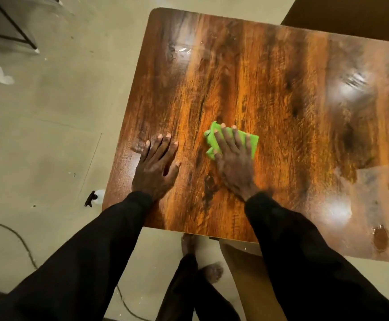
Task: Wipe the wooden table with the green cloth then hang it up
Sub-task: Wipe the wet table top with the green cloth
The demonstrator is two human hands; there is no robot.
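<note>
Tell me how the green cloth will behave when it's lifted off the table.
Probably floppy: the green cloth lies bunched and folded under the flat right hand, so it should sag when lifted. Likely light, since it looks thin. It should slide easily on the glossy wooden table.

Cloth on table, under right hand

Wooden table, glossy top, wet patches. Green cloth on it; left hand flat nearby, apart.

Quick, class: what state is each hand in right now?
Left hand: open, flat on the brown wooden table.
Right hand: open, pressing the folded green cloth.
</note>
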